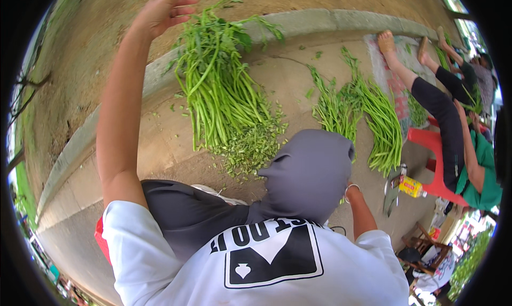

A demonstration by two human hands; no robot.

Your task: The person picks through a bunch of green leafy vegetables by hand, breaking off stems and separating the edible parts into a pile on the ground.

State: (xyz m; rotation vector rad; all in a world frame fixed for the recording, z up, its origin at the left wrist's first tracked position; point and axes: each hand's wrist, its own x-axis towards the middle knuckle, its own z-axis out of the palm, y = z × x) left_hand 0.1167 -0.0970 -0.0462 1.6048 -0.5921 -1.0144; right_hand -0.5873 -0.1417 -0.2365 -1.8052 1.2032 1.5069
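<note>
My left hand (169, 10) is held out at the far left, its fingers stretched and a little apart. It is next to the leafy tips of a large heap of long green vegetable stalks (224, 98), and no held thing shows in it. Many short cut pieces of stalk (248, 151) are scattered at the heap's near end. My right forearm (362, 212), with a light bracelet (352, 187) at the wrist, reaches down beside my raised knee (312, 172). That knee hides the fingers of my right hand and anything they may hold.
Smaller bunches of stalks (381, 127) lie on the pavement to the right. A low concrete kerb (314, 21) runs along the far side, with bare soil beyond. Another barefoot person in a green top (485, 170) sits on a red stool (434, 154), near a yellow carton (410, 186).
</note>
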